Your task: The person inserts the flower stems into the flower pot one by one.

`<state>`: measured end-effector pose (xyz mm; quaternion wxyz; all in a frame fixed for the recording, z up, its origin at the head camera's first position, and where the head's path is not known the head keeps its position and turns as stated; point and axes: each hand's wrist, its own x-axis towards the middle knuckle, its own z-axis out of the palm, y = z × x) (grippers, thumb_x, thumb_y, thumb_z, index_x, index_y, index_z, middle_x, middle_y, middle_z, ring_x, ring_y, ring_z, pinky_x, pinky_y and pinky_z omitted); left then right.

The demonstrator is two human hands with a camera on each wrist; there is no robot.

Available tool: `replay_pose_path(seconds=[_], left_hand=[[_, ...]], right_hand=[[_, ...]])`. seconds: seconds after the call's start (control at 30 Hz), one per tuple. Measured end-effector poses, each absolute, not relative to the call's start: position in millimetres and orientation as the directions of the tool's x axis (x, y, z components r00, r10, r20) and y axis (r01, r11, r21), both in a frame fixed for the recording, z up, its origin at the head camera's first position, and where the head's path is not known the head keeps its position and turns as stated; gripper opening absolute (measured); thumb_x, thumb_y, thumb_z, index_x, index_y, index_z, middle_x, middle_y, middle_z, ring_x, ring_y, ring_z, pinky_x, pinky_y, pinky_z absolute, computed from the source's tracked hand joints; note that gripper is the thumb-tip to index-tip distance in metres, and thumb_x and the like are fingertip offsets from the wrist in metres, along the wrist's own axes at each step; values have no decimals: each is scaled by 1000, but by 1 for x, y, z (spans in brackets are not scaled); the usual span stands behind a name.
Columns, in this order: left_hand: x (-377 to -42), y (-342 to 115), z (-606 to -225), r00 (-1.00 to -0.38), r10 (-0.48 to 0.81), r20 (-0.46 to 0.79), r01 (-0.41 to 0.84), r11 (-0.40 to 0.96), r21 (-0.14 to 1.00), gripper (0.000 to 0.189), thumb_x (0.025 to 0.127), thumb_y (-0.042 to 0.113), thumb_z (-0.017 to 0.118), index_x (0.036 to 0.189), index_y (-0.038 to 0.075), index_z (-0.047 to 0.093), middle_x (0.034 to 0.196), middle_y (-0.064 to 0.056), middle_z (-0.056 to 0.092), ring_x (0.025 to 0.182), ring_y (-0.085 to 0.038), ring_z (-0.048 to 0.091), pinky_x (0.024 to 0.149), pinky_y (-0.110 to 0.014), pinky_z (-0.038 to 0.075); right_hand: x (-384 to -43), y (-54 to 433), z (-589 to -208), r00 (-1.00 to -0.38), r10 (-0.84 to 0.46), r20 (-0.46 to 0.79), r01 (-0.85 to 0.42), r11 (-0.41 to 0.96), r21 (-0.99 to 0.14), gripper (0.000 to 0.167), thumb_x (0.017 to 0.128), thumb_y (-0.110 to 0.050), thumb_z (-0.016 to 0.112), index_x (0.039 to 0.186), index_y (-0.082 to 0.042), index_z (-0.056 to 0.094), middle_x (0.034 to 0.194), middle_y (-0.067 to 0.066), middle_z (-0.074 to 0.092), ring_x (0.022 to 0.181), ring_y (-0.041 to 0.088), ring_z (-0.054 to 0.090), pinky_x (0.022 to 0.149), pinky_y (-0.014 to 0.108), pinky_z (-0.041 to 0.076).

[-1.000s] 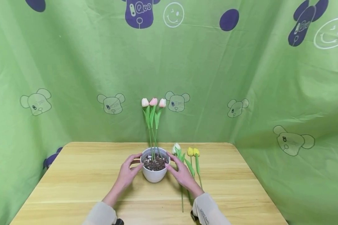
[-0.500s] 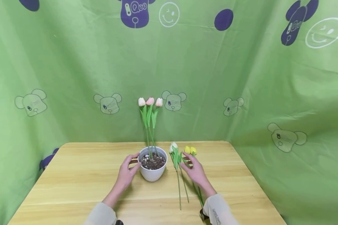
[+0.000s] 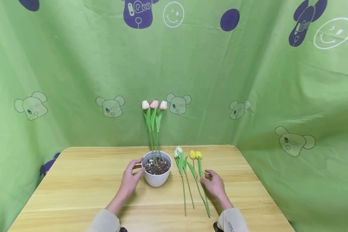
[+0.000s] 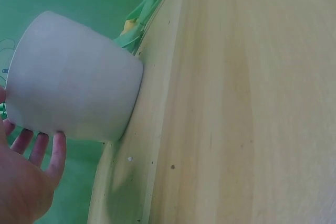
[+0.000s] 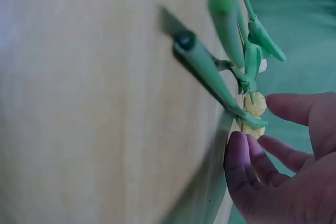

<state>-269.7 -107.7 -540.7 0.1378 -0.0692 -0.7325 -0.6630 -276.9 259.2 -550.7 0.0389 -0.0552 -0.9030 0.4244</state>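
A white flowerpot (image 3: 157,179) with dark soil (image 3: 156,167) stands left of centre in the head view. Three pale pink tulips (image 3: 154,104) rise out of it. My left hand (image 3: 130,177) touches the pot's left side near the rim, its fingers spread against the wall in the left wrist view. To the right, my right hand (image 3: 214,185) is beside the yellow tulips (image 3: 198,155), low over the table, fingertips close to the right-hand stem. Its thumb and fingers stand apart in the right wrist view, with the yellow blooms (image 5: 255,103) beyond them.
White tulips (image 3: 178,152) lie between the pot and the yellow ones, stems pointing toward the front. Everything is on a pale wooden table (image 3: 75,180). A green printed curtain (image 3: 203,80) hangs behind and at both sides.
My right hand has left the pot's right side and moved right, past the white tulips, to the yellow ones. My left hand stays at the pot. The head view has shifted slightly.
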Motion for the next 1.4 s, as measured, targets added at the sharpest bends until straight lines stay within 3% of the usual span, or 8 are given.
replay_pose_path(seconds=[0.2,0.5,0.8,1.13,1.27,1.4], left_hand=[[-268,-108,-541,-949,-85,303,292,119,949,41,95,2,69,135,-1,60,141,-21,58,121,-41,62,98,-38,60],[-271,-107,-545,-948,-82,309,297,129,946,38,96,3,68,133,1,62,144,-19,58,120,-40,62,97,-34,60],[-272,-107,-546,-954,-84,287,275,130,953,39,96,4,68,134,4,62,143,-16,58,121,-37,62,97,-34,60],[-273,-107,-547,-949,-97,301,287,134,949,39,96,3,68,134,2,62,145,-17,58,120,-38,62,97,-37,61],[-274,-106,-548,-949,-100,300,288,122,950,39,96,3,68,134,0,61,146,-19,57,121,-41,62,98,-42,60],[-273,-106,-545,-953,-102,286,273,123,954,39,96,3,68,134,2,61,146,-18,57,122,-40,62,97,-37,60]], right_hand=[[-275,257,-550,-989,146,22,80,653,-753,50,88,-11,73,134,6,61,113,21,72,104,36,68,95,56,57],[-274,255,-552,-988,151,22,86,670,-737,46,79,-2,79,122,7,67,104,18,74,93,29,70,91,51,59],[-277,255,-553,-986,168,20,100,676,-730,39,77,1,78,115,6,72,93,11,76,82,22,70,82,43,62],[-278,256,-551,-981,195,-7,131,633,-763,33,81,0,75,113,5,73,95,14,76,84,24,71,80,40,62],[-279,258,-551,-975,222,-31,151,548,-822,33,84,3,73,117,7,71,98,18,75,81,22,70,71,32,63],[-280,258,-550,-971,230,-70,170,446,-879,35,86,7,70,121,9,68,105,24,73,77,20,70,62,29,62]])
